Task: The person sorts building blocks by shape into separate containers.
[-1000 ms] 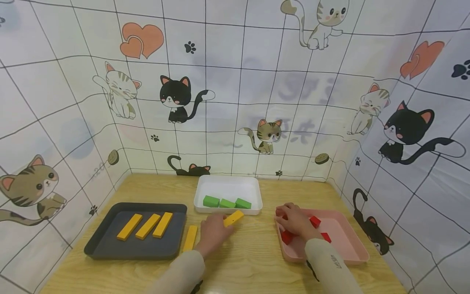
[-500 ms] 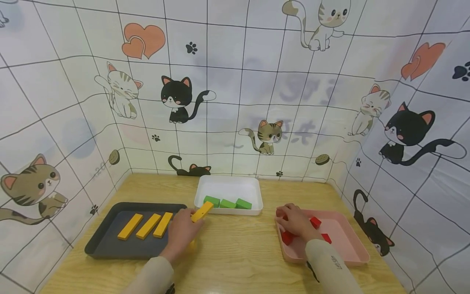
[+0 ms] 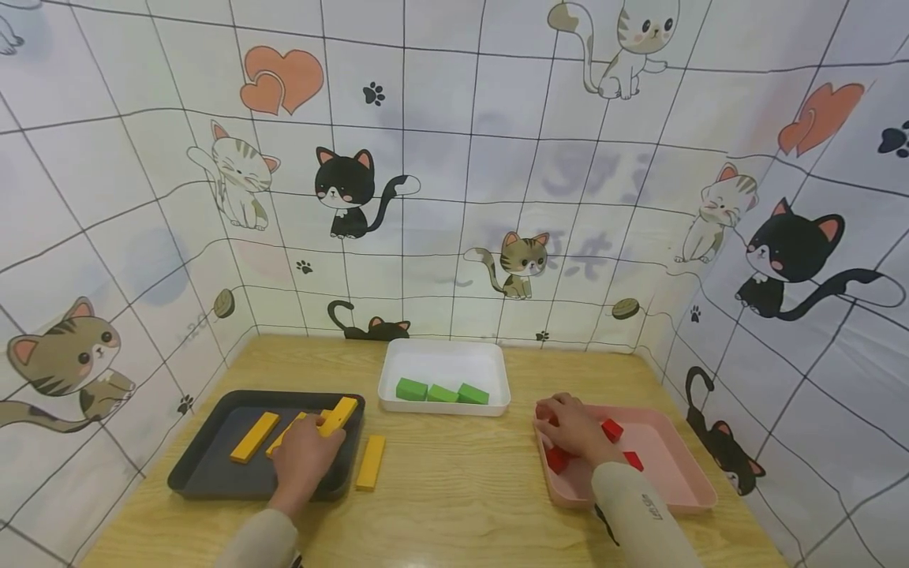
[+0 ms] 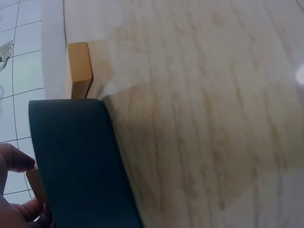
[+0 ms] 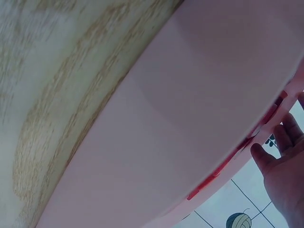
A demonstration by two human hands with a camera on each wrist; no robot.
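My left hand (image 3: 307, 457) pinches a yellow wooden block (image 3: 341, 414) over the dark grey tray (image 3: 202, 477). Other yellow blocks (image 3: 254, 436) lie in that tray, partly covered by the hand. In the left wrist view, thumb and fingers close on the block's end (image 4: 36, 184) behind the tray wall (image 4: 80, 156). On the right, my right hand (image 3: 574, 427) rests at the left side of the pink tray (image 3: 678, 473), over red blocks (image 3: 557, 460). Its fingers look relaxed in the right wrist view, with no block visible between them; the tray wall hides part.
One more yellow block (image 3: 371, 463) lies on the wooden table (image 3: 454, 505), just right of the grey tray. At the back stands a white tray (image 3: 447, 359) with three green blocks (image 3: 412, 389). A cat-patterned cloth (image 3: 440, 158) surrounds the table's back and sides.
The left hand has carried its yellow block leftward, from in front of the white tray to above the grey tray. The right hand has stayed put.
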